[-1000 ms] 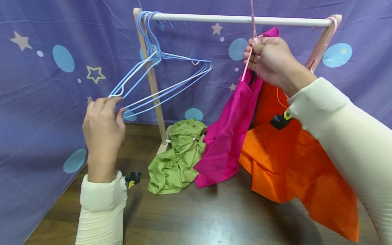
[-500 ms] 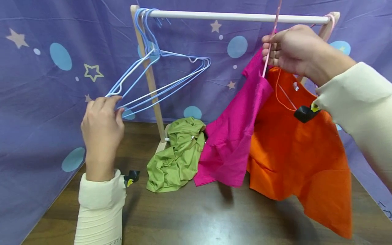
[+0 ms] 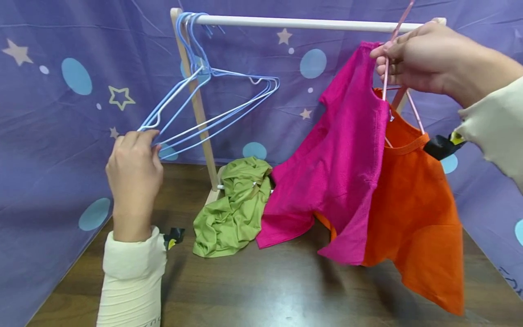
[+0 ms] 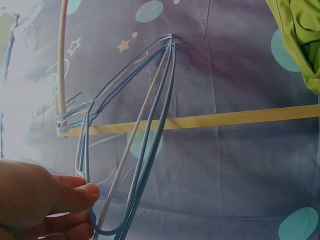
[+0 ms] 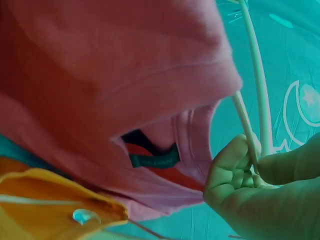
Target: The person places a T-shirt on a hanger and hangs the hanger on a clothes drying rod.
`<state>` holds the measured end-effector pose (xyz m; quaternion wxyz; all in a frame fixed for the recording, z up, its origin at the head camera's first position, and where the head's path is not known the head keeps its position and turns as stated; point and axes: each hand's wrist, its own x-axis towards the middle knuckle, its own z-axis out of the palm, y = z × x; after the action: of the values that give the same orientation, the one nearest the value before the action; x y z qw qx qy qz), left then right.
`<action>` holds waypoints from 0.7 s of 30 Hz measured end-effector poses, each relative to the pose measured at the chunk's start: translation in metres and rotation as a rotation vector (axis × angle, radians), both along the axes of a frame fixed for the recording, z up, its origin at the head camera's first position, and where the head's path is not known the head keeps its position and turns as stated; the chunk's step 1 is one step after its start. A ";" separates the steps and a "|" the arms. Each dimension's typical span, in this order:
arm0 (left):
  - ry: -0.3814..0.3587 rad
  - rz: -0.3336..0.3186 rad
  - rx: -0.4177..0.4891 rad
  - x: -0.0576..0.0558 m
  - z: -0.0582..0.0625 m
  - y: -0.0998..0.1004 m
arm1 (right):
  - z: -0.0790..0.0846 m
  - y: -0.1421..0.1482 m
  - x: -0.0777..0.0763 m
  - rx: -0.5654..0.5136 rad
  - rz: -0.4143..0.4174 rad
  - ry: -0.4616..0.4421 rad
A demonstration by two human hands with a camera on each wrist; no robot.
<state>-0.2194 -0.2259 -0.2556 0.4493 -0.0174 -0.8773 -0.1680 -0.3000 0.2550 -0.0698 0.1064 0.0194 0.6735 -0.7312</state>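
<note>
At the left end of the rack, several blue and white hangers (image 3: 206, 71) hang by their hooks. My left hand (image 3: 134, 181) pinches their near corner; the left wrist view shows the thumb (image 4: 87, 192) against the wires. My right hand (image 3: 433, 61) pinches a pink hanger (image 3: 386, 78) just below its hook, near the rail. On that hanger hangs a magenta short-sleeved shirt (image 3: 343, 159). In the right wrist view the shirt's neckline (image 5: 200, 145) opens beside the fingers. The hook's top runs out of the head view.
The rack's white rail (image 3: 294, 22) runs across the back. An orange garment (image 3: 416, 195) hangs on a pink hanger at the right end, partly behind the magenta shirt. A crumpled green garment (image 3: 230, 213) lies on the wooden table (image 3: 278, 295). A purple curtain (image 3: 49, 150) stands behind.
My right hand has carried the pink hanger and magenta shirt rightward along the rail, in front of the orange garment. The shirt hangs more spread out. My left hand has kept its hold.
</note>
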 end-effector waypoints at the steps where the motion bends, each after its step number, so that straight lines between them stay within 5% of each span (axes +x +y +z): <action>1: 0.003 -0.001 0.000 0.000 0.000 0.000 | 0.000 0.003 0.001 0.045 0.008 0.006; 11: 0.017 -0.013 -0.004 0.000 -0.002 -0.001 | 0.001 0.029 0.003 0.391 0.072 0.078; 16: 0.033 -0.021 -0.007 -0.001 -0.002 -0.001 | 0.005 0.035 0.006 0.445 0.077 0.061; 21: 0.044 -0.029 -0.007 -0.002 -0.002 0.000 | 0.009 0.033 0.012 0.408 -0.034 0.030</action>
<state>-0.2210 -0.2264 -0.2572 0.4660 -0.0354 -0.8674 -0.1709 -0.2876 0.2885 -0.0612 0.0778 0.0410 0.8089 -0.5814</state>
